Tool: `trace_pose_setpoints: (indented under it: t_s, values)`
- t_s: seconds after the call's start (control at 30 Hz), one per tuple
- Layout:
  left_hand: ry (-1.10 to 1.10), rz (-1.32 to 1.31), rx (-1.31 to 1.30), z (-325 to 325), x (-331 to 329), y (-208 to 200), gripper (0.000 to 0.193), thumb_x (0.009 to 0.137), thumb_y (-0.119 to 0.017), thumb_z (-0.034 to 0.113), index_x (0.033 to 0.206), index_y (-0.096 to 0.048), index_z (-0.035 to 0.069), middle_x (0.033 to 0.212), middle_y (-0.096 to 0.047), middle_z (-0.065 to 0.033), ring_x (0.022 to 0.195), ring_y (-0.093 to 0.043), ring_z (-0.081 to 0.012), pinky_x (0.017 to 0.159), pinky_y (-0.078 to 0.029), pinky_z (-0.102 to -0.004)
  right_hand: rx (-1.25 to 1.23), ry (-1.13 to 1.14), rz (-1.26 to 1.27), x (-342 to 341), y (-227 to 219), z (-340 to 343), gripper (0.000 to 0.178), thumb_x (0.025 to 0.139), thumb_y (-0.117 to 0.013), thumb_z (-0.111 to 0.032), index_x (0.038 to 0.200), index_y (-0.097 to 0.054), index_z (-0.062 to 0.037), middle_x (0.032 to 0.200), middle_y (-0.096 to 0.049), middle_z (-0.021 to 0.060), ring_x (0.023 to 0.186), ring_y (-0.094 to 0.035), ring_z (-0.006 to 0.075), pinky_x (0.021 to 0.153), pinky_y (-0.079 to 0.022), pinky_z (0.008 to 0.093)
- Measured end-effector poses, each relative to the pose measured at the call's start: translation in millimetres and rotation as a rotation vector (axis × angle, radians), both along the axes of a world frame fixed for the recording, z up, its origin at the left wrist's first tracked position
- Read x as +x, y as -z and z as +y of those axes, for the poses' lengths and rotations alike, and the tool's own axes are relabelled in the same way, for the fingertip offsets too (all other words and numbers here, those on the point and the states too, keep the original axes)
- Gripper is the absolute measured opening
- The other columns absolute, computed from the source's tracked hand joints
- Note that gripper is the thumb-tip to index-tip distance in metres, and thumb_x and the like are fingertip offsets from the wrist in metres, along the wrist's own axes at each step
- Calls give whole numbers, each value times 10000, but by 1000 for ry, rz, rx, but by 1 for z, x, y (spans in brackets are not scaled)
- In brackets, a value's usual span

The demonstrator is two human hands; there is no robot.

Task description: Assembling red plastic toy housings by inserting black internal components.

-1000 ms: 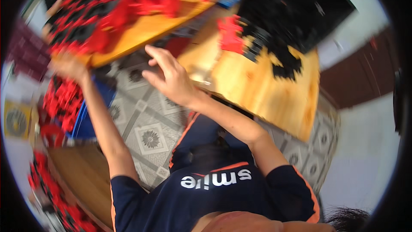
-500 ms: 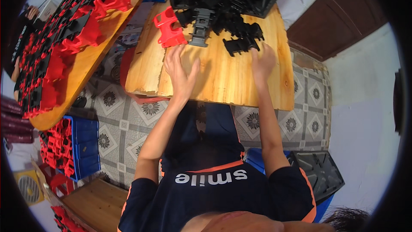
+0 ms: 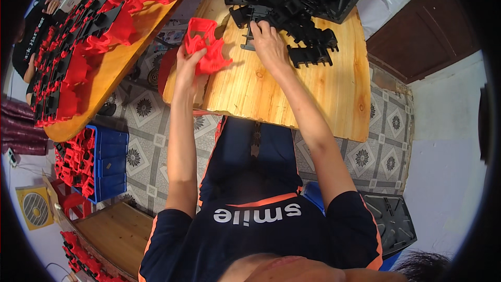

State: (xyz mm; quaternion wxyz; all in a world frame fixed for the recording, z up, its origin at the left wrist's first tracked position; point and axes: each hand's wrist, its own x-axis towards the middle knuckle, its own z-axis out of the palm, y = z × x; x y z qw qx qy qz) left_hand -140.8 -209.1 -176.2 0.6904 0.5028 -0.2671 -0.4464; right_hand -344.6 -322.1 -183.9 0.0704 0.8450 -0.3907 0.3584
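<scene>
so left hand (image 3: pixel 187 67) pinches red frame (image 3: pixel 213 60); right hand (image 3: pixel 271 49), grip unclear, overlies grey part (image 3: pixel 248 47)

A small workshop for handling plastic parts, in a room with some homely fittings. Rows of red and black pieces (image 3: pixel 57 75) crowd the left desk (image 3: pixel 107 82); more red ones fill a blue crate (image 3: pixel 110 167) on the floor (image 3: pixel 143 108). Black parts (image 3: pixel 313 36) spill from a tub (image 3: pixel 348 8) onto the wooden desk (image 3: pixel 329 107), where the left hand (image 3: pixel 185 67) holds a red part (image 3: pixel 214 62). Another person (image 3: pixel 34 31) stands beyond the left desk. Patterned tiles, a brown door (image 3: pixel 404 31), pale walls (image 3: pixel 443 167) and a purple curtain (image 3: pixel 21 130) look more domestic than industrial.
</scene>
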Motion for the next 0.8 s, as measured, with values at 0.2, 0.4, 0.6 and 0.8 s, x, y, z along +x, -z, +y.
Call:
trace_pose_setpoints:
  t_s: [0.2,0.4,0.6,0.8]
  values:
    - [88,226,-193,93,9,19,665,919,-556,487,1402,-368,71,1305,-539,-100,1184,-541,-253,993,-442,-432,709,-228,-579,-22,-16,55,440,849,-664,-67,1249,-489,-13,1111,-555,154,949,-624,221,741,-527,324]
    - [33,501,-234,114,-6,11,662,927,-464,576,1354,-422,72,1236,-581,-100,1079,-604,-226,917,-504,-403,961,-68,-438,-72,6,104,349,840,-649,-23,1173,-558,22,1068,-637,167,967,-628,217,764,-513,334]
    - [69,516,-187,125,-18,-2,554,921,-528,402,1309,-454,14,1246,-575,-138,1110,-592,-254,951,-487,-422,230,-17,106,-62,-41,86,322,846,-604,-34,1167,-621,-56,1070,-632,99,987,-580,284,863,-459,368]
    - [179,474,-204,135,-25,-6,795,816,-637,197,1486,-212,148,1438,-388,-199,1294,-431,-346,1061,-387,-491,466,-444,407,-41,-39,31,355,865,-599,-38,1207,-617,-132,1048,-596,97,1033,-540,267,877,-453,377]
